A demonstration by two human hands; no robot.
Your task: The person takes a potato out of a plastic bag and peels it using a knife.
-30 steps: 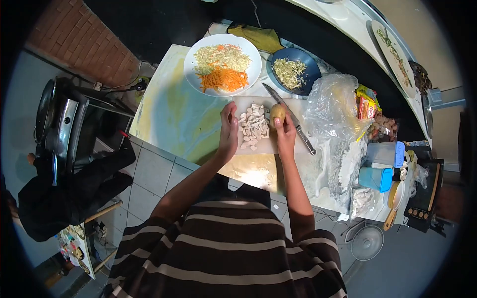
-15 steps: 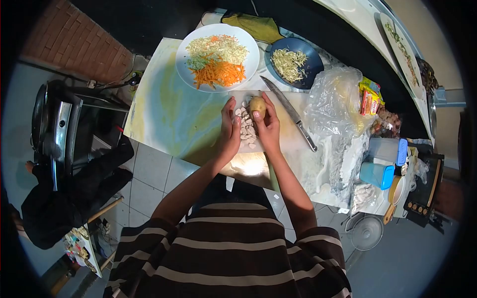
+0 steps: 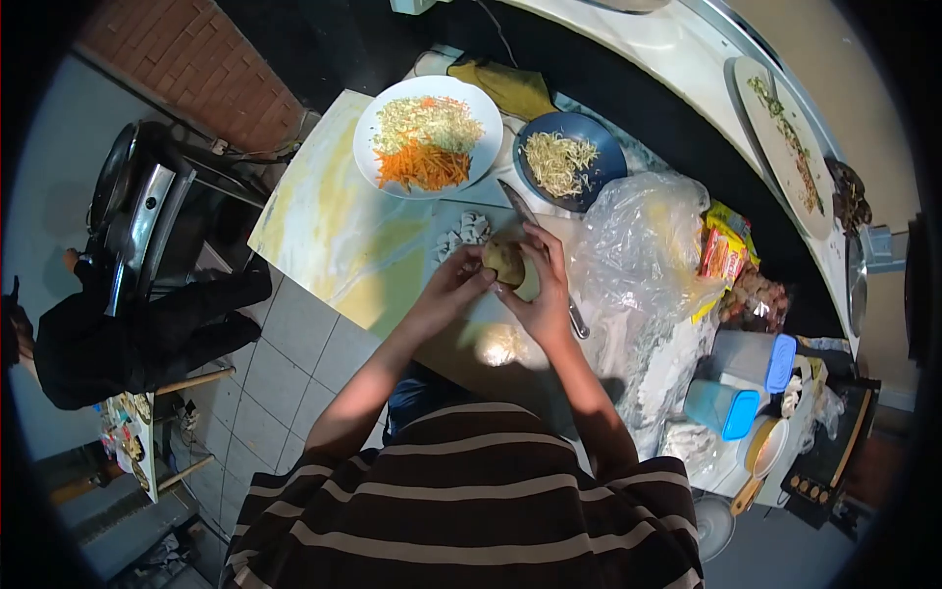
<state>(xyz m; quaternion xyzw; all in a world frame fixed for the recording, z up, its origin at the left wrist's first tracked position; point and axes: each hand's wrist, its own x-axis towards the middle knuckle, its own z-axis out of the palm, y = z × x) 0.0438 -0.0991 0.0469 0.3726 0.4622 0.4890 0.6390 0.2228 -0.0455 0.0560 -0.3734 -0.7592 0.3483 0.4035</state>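
Between my two hands I hold a brown potato [image 3: 506, 261] above the work surface. My left hand [image 3: 449, 287] grips it from the left with thumb and fingers. The fingers of my right hand [image 3: 545, 292] curl round its right side. Just beyond my left hand lies a small heap of chopped pale pieces [image 3: 463, 232], perhaps mushroom. A knife [image 3: 579, 320] rests on the table, its middle hidden behind my right hand and its blade pointing away from me.
A white plate [image 3: 363, 157] carries shredded cabbage and carrot. To its right, a dark blue plate [image 3: 610, 162] holds sprouts. A clear plastic bag [image 3: 638, 236], seasoning packets [image 3: 723, 253] and blue-lidded containers [image 3: 741, 414] stand at the right. Another person [image 3: 118, 329] is at the left.
The potato has come nearer to me, off the chopped heap, and my left hand has closed on it too. The chopped pieces now lie beyond my hands. The view has tilted.
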